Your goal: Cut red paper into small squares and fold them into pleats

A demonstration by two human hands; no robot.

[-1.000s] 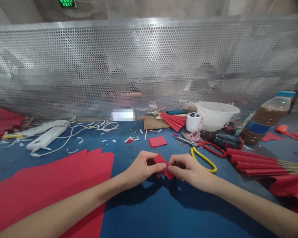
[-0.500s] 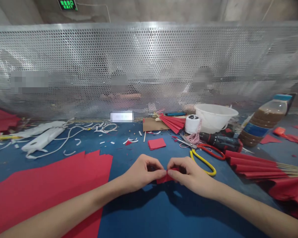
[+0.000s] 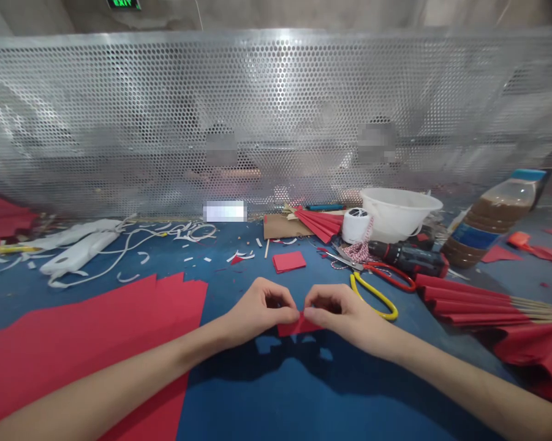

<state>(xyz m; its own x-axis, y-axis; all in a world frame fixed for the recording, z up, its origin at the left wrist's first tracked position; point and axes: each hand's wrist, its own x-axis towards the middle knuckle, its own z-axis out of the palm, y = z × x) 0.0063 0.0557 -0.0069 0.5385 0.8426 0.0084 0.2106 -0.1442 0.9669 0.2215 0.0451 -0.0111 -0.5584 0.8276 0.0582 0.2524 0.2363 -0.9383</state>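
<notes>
A small piece of red paper [image 3: 298, 326] is pinched between my two hands just above the blue table [image 3: 266, 398]. My left hand [image 3: 267, 304] grips its upper edge left of the middle, thumb against fingertips. Close beside it, my right hand [image 3: 337, 308] pinches the same edge on the right. Part of the paper is hidden behind the fingers. Beyond the hands lies a small stack of red paper rectangles [image 3: 289, 262]. To the right of my right hand are scissors with yellow and red handles [image 3: 377, 298], lying with their blades apart.
Large red sheets [image 3: 96, 324] cover the left side. A white power strip [image 3: 80, 252], paper scraps, a string spool [image 3: 355, 225], a white bowl [image 3: 397, 211], a drill [image 3: 408, 257] and a tilted bottle [image 3: 487, 223] stand farther back. Pleated red paper [image 3: 468, 299] lies right. A perforated metal screen [image 3: 276, 110] rises behind.
Both hands have shifted slightly left and my fingertips have slid along the paper's edge. The red paper now shows wider and flatter below them. The view has tilted down a little.
</notes>
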